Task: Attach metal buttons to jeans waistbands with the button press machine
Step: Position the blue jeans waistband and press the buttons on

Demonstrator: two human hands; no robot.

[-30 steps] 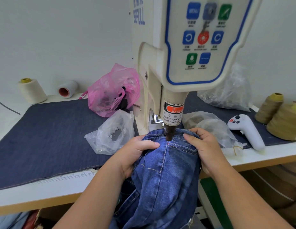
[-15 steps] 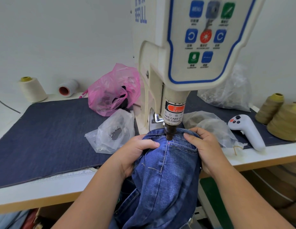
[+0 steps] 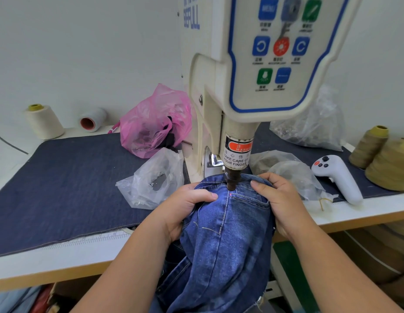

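the jeans (image 3: 223,233) hang over the near edge of the surface (image 3: 354,211), their waistband (image 3: 241,180) pulled up under the dark punch (image 3: 232,179) of the button press machine (image 3: 241,86). the left hand (image 3: 185,208) grips a bunch of denim just left of the punch, thumb laid across the top; the right hand (image 3: 280,199) pinches the waistband just right of it, fingers curled over the far edge. a small red dot (image 3: 231,194) shows on the cloth just near of the punch tip, likely an aiming light. to do this step well, the person probably needs the band flat and taut between both hands, the button spot square under the punch, and the thumbs kept aside, since both sit close to it and the warning label (image 3: 237,152) reads "take care of your finger". whether a button already sits in the die cannot be told. the waistband runs left to right across the far end of the garment; the long axis of the jeans runs from far to near, legs falling down toward the person, the white seam stitching (image 3: 224,213) tracing that line.
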